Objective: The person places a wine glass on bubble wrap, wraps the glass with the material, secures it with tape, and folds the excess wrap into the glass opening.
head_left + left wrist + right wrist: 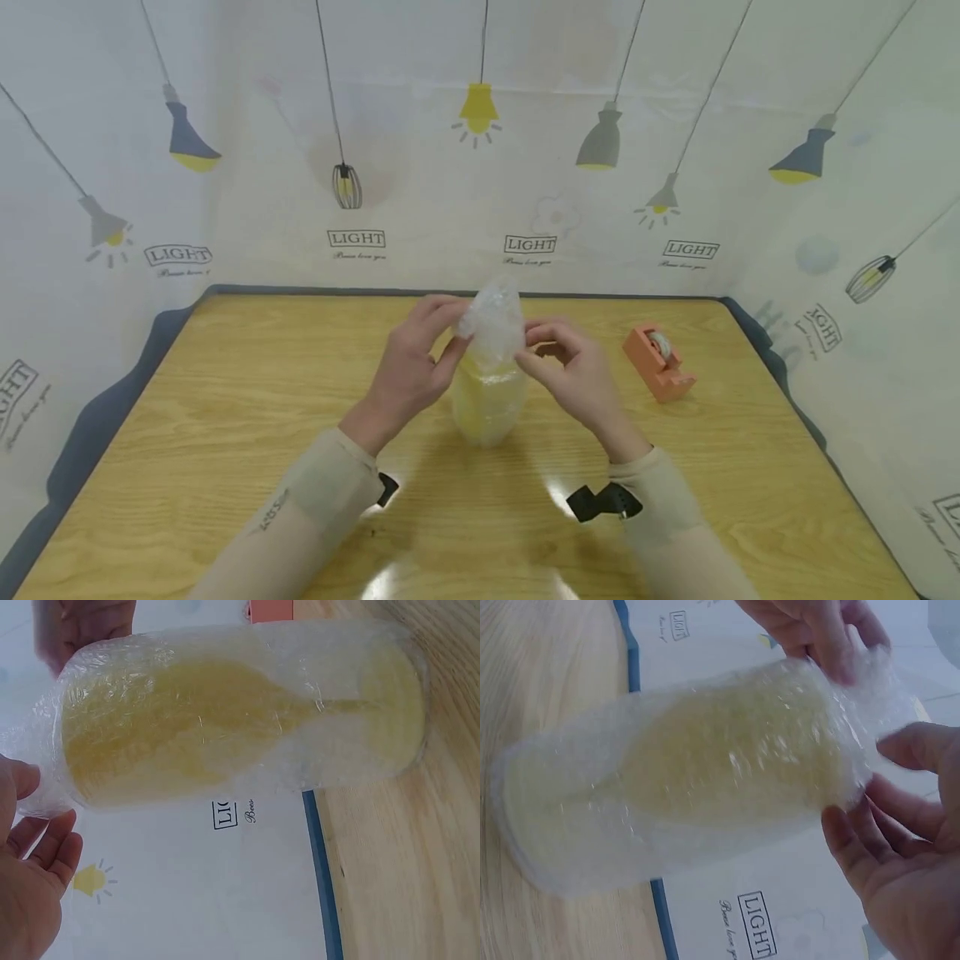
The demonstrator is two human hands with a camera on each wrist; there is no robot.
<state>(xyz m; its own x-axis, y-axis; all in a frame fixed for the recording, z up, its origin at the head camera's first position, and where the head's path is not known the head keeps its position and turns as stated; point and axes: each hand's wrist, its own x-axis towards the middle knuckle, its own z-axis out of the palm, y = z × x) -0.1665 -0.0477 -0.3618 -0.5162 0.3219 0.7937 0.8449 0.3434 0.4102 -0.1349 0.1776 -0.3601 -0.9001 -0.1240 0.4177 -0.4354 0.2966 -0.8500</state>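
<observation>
A yellow stemmed glass (217, 712), seen through clear bubble wrap (495, 321), stands upright on the wooden table between both hands. The wrap rises above the glass as a loose, crumpled top. My left hand (420, 350) pinches that top at its left side, thumb and fingers about the plastic. On the other side my right hand (570, 371), fingers curled, holds the wrap's right edge near the glass rim; in the right wrist view its fingertips (841, 821) touch the plastic. Folds of the wrap partly blur the glass.
An orange tape dispenser (660, 362) with a roll of clear tape sits to the right of the wrapped glass. The wooden table (247, 433) ends at a backdrop (420, 183) printed with hanging lamps. Black straps (603, 502) hang at the wrists.
</observation>
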